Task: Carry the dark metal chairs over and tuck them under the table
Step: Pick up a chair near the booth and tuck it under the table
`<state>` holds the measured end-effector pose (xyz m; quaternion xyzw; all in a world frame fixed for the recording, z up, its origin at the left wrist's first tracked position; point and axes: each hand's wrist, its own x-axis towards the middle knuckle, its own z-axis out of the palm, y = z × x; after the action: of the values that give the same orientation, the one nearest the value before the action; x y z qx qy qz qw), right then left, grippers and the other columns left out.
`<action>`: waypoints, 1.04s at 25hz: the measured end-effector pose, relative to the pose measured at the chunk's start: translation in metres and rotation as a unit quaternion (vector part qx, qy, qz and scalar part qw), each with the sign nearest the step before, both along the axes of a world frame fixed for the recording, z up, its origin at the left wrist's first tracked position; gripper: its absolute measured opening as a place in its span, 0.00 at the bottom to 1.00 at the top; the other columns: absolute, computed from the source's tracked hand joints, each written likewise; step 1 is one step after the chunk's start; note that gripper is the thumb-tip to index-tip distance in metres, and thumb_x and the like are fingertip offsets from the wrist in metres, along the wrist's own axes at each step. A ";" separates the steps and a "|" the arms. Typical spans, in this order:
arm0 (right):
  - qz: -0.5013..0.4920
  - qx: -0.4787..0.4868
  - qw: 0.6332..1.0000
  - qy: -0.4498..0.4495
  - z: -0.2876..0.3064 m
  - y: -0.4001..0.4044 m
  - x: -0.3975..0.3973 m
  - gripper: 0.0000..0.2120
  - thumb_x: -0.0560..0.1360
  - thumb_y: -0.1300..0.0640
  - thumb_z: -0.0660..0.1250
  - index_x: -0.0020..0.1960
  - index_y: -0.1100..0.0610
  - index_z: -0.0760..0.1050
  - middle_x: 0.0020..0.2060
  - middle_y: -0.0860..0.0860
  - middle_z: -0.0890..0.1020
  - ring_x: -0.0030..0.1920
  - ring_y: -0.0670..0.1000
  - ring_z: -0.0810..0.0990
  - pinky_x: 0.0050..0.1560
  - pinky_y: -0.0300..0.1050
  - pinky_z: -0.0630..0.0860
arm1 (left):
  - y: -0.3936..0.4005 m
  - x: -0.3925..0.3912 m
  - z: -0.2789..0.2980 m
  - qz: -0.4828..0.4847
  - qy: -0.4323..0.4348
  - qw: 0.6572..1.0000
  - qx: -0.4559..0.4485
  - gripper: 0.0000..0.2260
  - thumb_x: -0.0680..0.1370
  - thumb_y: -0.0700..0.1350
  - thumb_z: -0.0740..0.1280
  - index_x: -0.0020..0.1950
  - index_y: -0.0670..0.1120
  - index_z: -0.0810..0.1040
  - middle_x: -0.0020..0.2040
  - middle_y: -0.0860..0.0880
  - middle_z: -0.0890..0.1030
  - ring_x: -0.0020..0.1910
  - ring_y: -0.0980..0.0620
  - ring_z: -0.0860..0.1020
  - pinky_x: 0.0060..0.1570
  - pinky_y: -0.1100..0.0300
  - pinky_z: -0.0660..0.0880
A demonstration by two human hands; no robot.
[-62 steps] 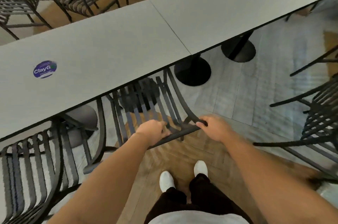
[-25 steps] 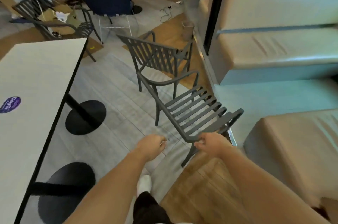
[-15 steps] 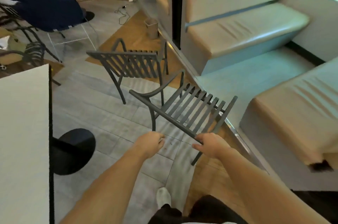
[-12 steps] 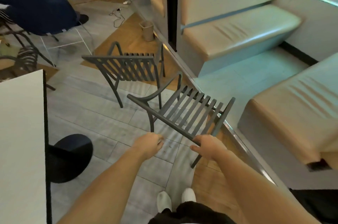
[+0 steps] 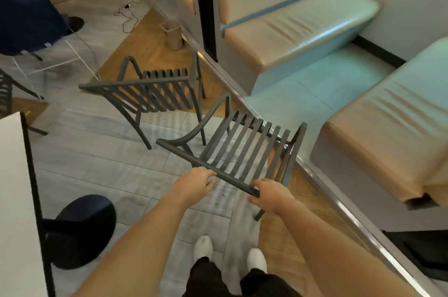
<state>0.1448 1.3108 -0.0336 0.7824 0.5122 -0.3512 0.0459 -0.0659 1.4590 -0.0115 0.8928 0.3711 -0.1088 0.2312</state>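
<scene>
Chair (image 5: 242, 148) top rail now gripped — left hand (image 5: 196, 181) just closed on it, joining right hand (image 5: 269, 193); previous chair tucked, this one ready to lift toward table (image 5: 14, 199).

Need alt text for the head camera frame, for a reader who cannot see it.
Seen from above, a person's left hand and right hand grip the top rail of a dark metal slatted chair standing on the floor. A second matching chair stands just beyond it, beige benches line the right, and a white table edge shows at left.
</scene>
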 end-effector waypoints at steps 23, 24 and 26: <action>-0.139 -0.077 0.986 -0.040 -0.070 0.058 -0.032 0.17 0.81 0.59 0.62 0.68 0.50 0.75 0.54 0.50 0.81 0.53 0.52 0.81 0.57 0.50 0.80 | 0.138 0.023 -0.073 -0.239 0.137 0.957 0.091 0.15 0.82 0.56 0.62 0.67 0.58 0.76 0.56 0.53 0.81 0.56 0.49 0.79 0.51 0.54 0.74; -0.135 -0.073 0.987 -0.039 -0.069 0.057 -0.032 0.17 0.81 0.59 0.61 0.68 0.50 0.75 0.54 0.50 0.81 0.52 0.52 0.81 0.57 0.50 0.80 | 0.136 0.023 -0.072 -0.239 0.140 0.956 0.098 0.15 0.82 0.56 0.62 0.68 0.58 0.76 0.56 0.53 0.81 0.56 0.49 0.79 0.51 0.54 0.74; -0.123 -0.070 0.989 -0.037 -0.069 0.054 -0.030 0.17 0.81 0.59 0.61 0.68 0.50 0.76 0.52 0.50 0.82 0.51 0.51 0.81 0.56 0.49 0.81 | 0.133 0.023 -0.070 -0.237 0.143 0.955 0.104 0.15 0.83 0.56 0.62 0.69 0.58 0.75 0.56 0.52 0.81 0.56 0.49 0.79 0.52 0.55 0.74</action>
<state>0.1149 1.3648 -0.1030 0.8470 0.3840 -0.3597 0.0756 -0.0426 1.5917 -0.0811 0.9492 0.1871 -0.2482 0.0486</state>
